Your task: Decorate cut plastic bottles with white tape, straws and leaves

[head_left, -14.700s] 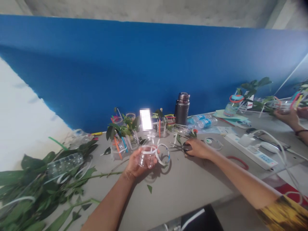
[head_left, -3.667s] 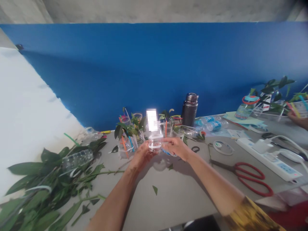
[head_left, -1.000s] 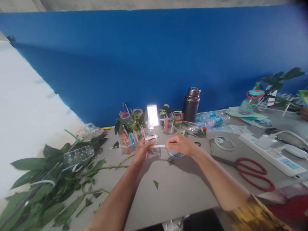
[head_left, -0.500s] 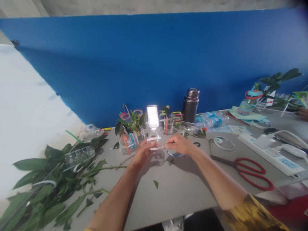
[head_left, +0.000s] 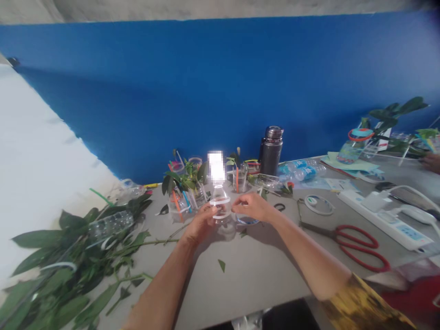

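Observation:
A clear plastic bottle (head_left: 222,192) stands upright on the table in front of me, two narrow white bands round it. My left hand (head_left: 203,221) grips it from the left, thumb against the lower band. At the bottle's right side, my right hand (head_left: 252,206) has thumb and forefinger pinched at the end of that lower band, a strip of white tape (head_left: 223,215); the fingertips partly hide the end. Behind my right hand lies a roll of tape (head_left: 248,221), partly covered. A bright pixelated patch hides whatever is above the bottle's neck.
Leafy branches (head_left: 58,275) and a clear bottle (head_left: 112,224) lie at left. Cut-bottle cups with plants and straws (head_left: 180,201) stand behind. A dark thermos (head_left: 271,153), red-handled scissors (head_left: 360,243), a tape roll (head_left: 319,205) and a power strip (head_left: 385,220) are at right. Another person's hand (head_left: 431,162) shows far right.
The right fingers have come in closer to the bottle, and the lower white strip now lies round it instead of stretching out to the right. The left hand has shifted slightly left and down.

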Demonstrator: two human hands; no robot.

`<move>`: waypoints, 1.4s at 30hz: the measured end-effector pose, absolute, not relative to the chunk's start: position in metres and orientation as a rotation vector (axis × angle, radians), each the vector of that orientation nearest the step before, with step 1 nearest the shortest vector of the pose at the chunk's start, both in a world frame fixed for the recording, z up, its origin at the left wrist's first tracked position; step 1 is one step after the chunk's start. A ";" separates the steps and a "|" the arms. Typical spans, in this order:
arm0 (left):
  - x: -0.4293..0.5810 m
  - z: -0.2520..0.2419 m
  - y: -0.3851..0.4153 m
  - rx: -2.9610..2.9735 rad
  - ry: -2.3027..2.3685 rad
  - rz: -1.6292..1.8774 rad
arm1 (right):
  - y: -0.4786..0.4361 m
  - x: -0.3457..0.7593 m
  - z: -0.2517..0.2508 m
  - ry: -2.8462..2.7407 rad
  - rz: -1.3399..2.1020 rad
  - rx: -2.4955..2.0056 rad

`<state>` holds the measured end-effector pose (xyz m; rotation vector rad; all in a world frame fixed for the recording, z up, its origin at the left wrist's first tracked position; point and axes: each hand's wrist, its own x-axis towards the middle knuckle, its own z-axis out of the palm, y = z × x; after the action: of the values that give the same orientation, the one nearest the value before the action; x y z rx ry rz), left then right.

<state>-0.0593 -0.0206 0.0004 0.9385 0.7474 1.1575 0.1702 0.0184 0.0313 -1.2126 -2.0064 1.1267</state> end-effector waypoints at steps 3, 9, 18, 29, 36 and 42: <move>-0.058 0.003 -0.019 0.990 0.705 1.195 | 0.021 0.171 0.029 -1.987 1.098 -1.239; -0.049 0.000 -0.022 1.026 0.709 1.216 | 0.017 0.163 0.025 -1.993 0.899 -1.312; -0.051 -0.010 -0.016 0.915 0.763 1.341 | 0.012 0.161 0.031 -1.997 0.994 -1.146; -0.053 -0.010 -0.015 0.835 0.731 1.320 | 0.015 0.166 0.034 -1.879 1.285 -1.098; -0.053 -0.006 -0.011 0.863 0.839 1.458 | 0.005 0.165 0.045 -1.811 1.379 -1.107; -0.053 -0.007 -0.008 0.940 1.066 1.489 | 0.003 0.164 0.046 -1.818 1.407 -1.091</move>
<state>-0.0527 -0.0077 -0.0065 0.9398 1.0656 1.4888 0.1644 0.0035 0.0458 -1.0910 -1.8183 1.4068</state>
